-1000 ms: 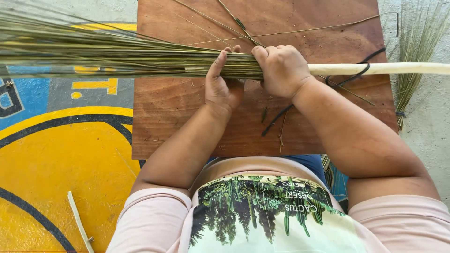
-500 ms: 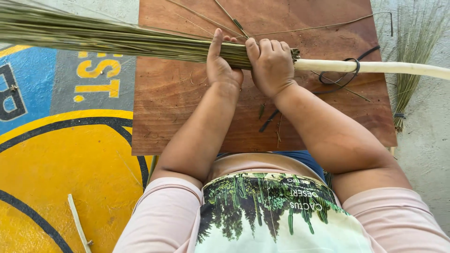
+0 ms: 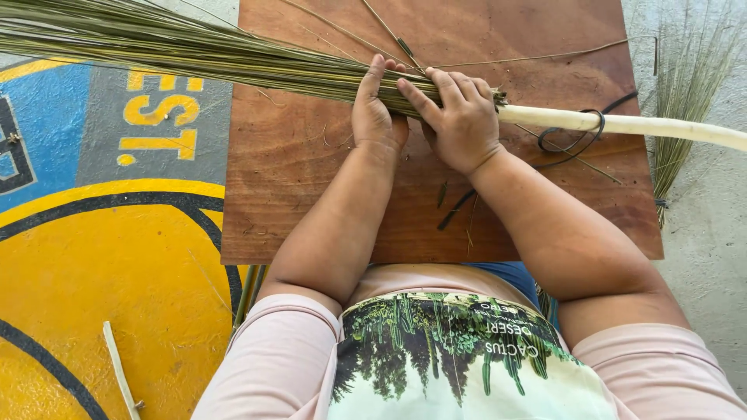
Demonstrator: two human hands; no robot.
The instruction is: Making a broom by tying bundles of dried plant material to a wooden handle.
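A long bundle of green-yellow grass stalks (image 3: 194,50) lies across a brown wooden board (image 3: 311,163), its end gathered around a pale wooden stick (image 3: 622,124) that runs off to the right. My left hand (image 3: 375,113) presses on the bundle with fingers stretched upward over it. Right beside it, my right hand (image 3: 461,117) is wrapped over the bundle where it meets the stick. A black cord (image 3: 576,136) loops around the stick just right of my right hand and trails down over the board.
A second small bunch of stalks (image 3: 685,85) lies on the grey concrete at the right. A painted yellow, blue and grey floor (image 3: 101,257) spreads to the left, with a thin pale stick (image 3: 120,373) on it. Loose stalks cross the board's top.
The bundle, stick and both hands sit lower and further right in view than before, as the head shifted. My hands keep the same grip on the bundle.
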